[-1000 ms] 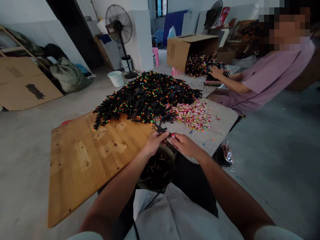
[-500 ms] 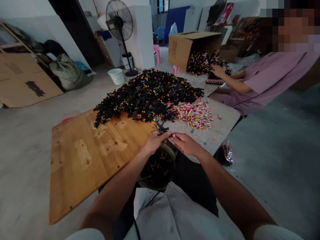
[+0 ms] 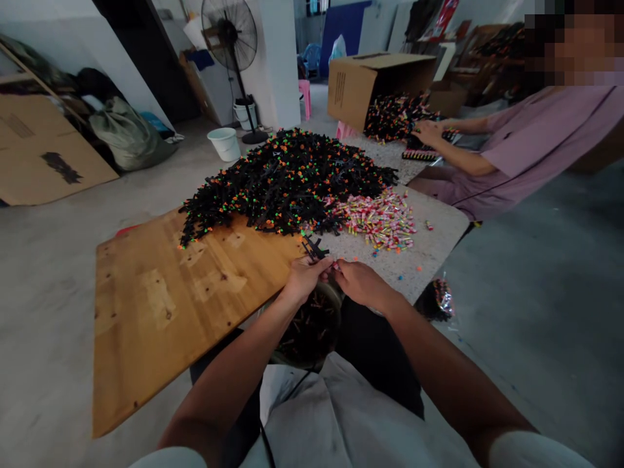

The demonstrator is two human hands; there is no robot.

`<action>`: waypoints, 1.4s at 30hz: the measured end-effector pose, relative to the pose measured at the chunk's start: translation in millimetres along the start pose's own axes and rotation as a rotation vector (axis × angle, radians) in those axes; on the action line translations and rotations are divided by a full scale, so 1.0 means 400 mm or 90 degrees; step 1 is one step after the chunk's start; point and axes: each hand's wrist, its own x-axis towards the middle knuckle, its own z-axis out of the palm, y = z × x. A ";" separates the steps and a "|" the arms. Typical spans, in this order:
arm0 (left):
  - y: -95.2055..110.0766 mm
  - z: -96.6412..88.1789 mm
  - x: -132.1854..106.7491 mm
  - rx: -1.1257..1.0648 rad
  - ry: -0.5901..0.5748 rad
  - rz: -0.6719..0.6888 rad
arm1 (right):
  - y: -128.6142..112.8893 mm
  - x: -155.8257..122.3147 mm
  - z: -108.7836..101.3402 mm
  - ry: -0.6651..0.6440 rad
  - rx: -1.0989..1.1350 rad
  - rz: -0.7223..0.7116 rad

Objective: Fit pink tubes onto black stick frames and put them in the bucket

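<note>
My left hand [image 3: 305,278] is closed around a small black toy gun [image 3: 316,248], whose body sticks out beyond the fingers. Against its near end, my right hand [image 3: 364,286] pinches a small pink-capped tube [image 3: 336,265]; whether the two parts are joined is hidden by the fingers. Ahead lies a large heap of black toy guns [image 3: 287,182] with orange and green tips. To its right is a pile of small pink, white and yellow tubes [image 3: 383,224]. Under my hands stands a round bucket [image 3: 337,305] holding dark pieces and several tubes.
A wooden board [image 3: 160,344] forms the left of the work surface, a speckled stone top [image 3: 433,224] the right. At right, a person in a pink shirt [image 3: 531,140] handles pieces beside an open cardboard box [image 3: 351,94]. A filled plastic bag [image 3: 441,299] sits low at right.
My right hand has rolled over, its back now more upward and its fingers more hidden. Both hands stay together on the toy gun and tube. The camera view has shifted slightly.
</note>
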 end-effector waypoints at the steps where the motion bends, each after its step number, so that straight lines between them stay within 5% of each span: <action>1: -0.003 0.000 0.001 0.001 -0.001 -0.004 | 0.000 0.002 0.004 -0.012 0.011 -0.006; 9: -0.022 0.007 0.013 0.035 -0.016 0.012 | 0.034 -0.003 0.011 -0.103 0.154 -0.050; 13: -0.021 -0.063 0.013 0.293 -0.079 -0.003 | 0.129 0.021 -0.028 -0.251 0.156 0.050; 17: -0.054 -0.153 -0.005 0.608 -0.206 0.001 | 0.224 0.109 -0.080 0.034 -0.163 0.284; 20: -0.068 -0.173 0.004 0.692 -0.158 0.045 | 0.264 0.176 -0.098 0.094 -0.253 0.374; 23: -0.037 -0.143 0.068 0.678 -0.088 0.138 | 0.282 0.217 -0.096 0.093 -0.293 0.428; 27: 0.028 -0.061 0.227 0.639 -0.012 0.201 | 0.283 0.227 -0.085 0.068 -0.315 0.409; 33: 0.026 0.056 0.440 0.846 -0.006 0.284 | 0.252 0.133 -0.032 0.052 -0.279 0.333; 37: 0.011 0.084 0.500 0.915 -0.026 0.246 | 0.247 0.020 0.017 0.104 -0.129 0.281; 42: 0.016 0.058 0.486 0.862 -0.035 0.157 | 0.257 -0.057 0.041 0.155 0.041 0.286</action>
